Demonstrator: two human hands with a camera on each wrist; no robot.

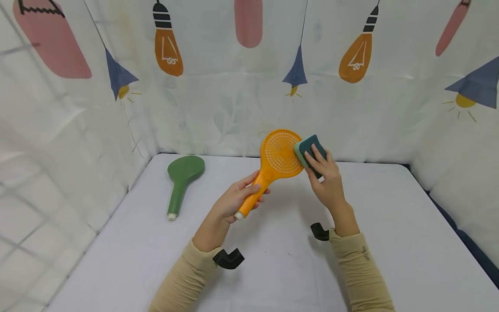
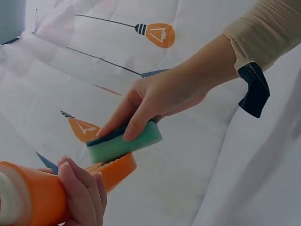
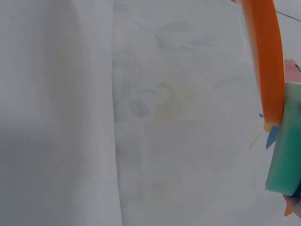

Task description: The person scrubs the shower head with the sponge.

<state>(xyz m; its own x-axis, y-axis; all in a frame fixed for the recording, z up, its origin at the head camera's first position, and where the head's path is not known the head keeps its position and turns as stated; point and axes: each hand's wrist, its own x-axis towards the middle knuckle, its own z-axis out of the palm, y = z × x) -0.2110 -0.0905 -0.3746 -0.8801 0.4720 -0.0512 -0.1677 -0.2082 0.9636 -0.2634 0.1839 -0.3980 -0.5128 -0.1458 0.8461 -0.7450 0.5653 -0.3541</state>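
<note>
An orange shower head [image 1: 281,152] with a perforated round face is held up above the table, tilted, its white-tipped handle low. My left hand [image 1: 236,197] grips that handle. In my right hand [image 1: 328,182] is a two-tone sponge [image 1: 312,151], dark on the finger side and light green on the other. The sponge's light green side touches the right edge of the shower head's face. From the left wrist, the sponge [image 2: 124,145] lies against the orange rim [image 2: 120,173], with the thumb and fingers of the right hand [image 2: 164,96] pinching it.
A green shower head [image 1: 183,177] lies on the white table [image 1: 280,268] to the left, its white-tipped end toward me. Behind the table hangs a pale curtain [image 1: 241,99] printed with lamps and bulbs. Black devices [image 1: 228,259] are worn at both wrists.
</note>
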